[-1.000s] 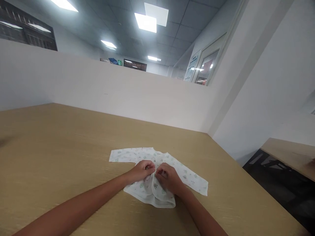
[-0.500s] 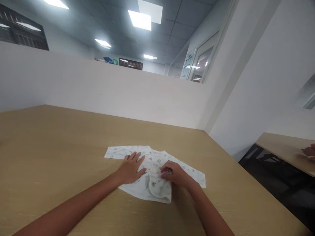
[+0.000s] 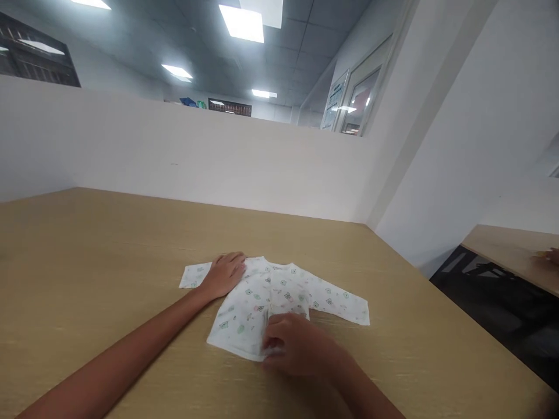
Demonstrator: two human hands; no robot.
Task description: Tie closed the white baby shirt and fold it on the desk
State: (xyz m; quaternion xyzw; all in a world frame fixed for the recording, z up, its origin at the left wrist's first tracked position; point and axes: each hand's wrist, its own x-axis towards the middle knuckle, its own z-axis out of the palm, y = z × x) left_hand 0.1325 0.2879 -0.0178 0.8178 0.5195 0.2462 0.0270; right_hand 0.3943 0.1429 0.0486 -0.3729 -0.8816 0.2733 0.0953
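Observation:
A small white baby shirt (image 3: pixel 279 291) with a green print lies spread on the wooden table (image 3: pixel 87 262), sleeves out to both sides. My left hand (image 3: pixel 225 272) rests flat on the shirt's left shoulder and sleeve, fingers stretched out. My right hand (image 3: pixel 292 346) lies over the shirt's lower right hem, fingers curled down onto the cloth; whether they pinch the fabric is hard to tell.
A white partition wall (image 3: pixel 196 157) runs along the table's far edge and a white wall closes the right side. A second wooden table (image 3: pixel 506 250) stands at the right, with another person's hand (image 3: pixel 551 255) on it. A dark gap separates the tables.
My hands left the shirt's middle front. The left hand opened and slid up to the left shoulder; the right moved down to the hem. The shirt front now lies flat and closed.

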